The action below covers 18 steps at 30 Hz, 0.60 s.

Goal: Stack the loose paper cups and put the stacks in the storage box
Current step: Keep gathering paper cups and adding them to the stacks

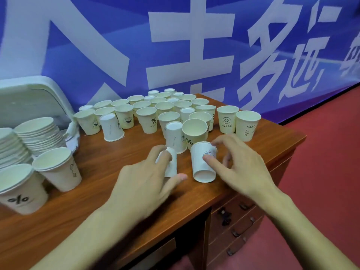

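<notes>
Several loose white paper cups [167,108] stand on the brown wooden desk [97,191], some upright, some upside down. My left hand [144,184] grips a small cup [171,164] near the desk's middle, fingers curled over it. My right hand [239,164] holds another cup [202,162] lying on its side, its base toward me, thumb on its wall and fingers spread behind it. Tall cup stacks [37,133] lean at the far left by the white storage box [29,98]. Two short stacks [58,168] [19,191] stand at the front left.
A blue banner with large white characters [194,45] hangs right behind the desk. The desk's right edge drops to a red floor [321,172]. Drawers with dark handles [241,221] sit under the desk's front right.
</notes>
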Tool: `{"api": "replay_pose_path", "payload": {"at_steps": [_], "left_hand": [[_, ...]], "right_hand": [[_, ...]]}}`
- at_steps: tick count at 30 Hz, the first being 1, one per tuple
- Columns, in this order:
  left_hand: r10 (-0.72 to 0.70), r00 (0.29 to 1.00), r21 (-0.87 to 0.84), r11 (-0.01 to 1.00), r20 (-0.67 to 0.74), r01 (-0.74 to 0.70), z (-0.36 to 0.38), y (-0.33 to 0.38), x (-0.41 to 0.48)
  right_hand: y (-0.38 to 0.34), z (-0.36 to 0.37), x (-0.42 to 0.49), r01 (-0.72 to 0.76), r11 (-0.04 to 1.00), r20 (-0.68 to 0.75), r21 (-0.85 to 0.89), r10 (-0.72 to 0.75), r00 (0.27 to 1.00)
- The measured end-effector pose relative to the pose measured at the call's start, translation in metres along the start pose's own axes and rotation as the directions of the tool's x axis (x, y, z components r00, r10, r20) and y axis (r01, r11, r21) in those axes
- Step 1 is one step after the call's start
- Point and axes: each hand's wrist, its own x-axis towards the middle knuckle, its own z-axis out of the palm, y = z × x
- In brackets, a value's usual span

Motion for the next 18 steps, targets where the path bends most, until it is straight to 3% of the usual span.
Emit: {"api": "replay_pose_path", "payload": {"at_steps": [5, 9, 15, 18], "left_hand": [[-0.091, 0.986, -0.222, 0.968, 0.141, 0.121, -0.001, -0.012, 0.027], [-0.154, 0.973, -0.271, 0.943, 0.17, 0.196, -0.001, -0.022, 0.033], [-0.213, 0.968, -0.35, 0.903, 0.133, 0.247, -0.022, -0.054, 0.017], [-0.273, 0.962, -0.304, 0.915, 0.02, 0.266, -0.051, -0.082, -0.007]], "right_hand": [[-0.004, 0.01, 0.035, -0.088, 0.996, 0.234, 0.006, 0.084, 0.969], [-0.02, 0.015, 0.039, -0.094, 0.99, 0.29, 0.104, 0.06, 0.955], [-0.072, 0.021, 0.05, 0.054, 0.989, 0.241, 0.139, -0.087, 0.967], [-0.112, 0.022, 0.059, 0.171, 0.976, 0.209, 0.134, -0.197, 0.958]]}}
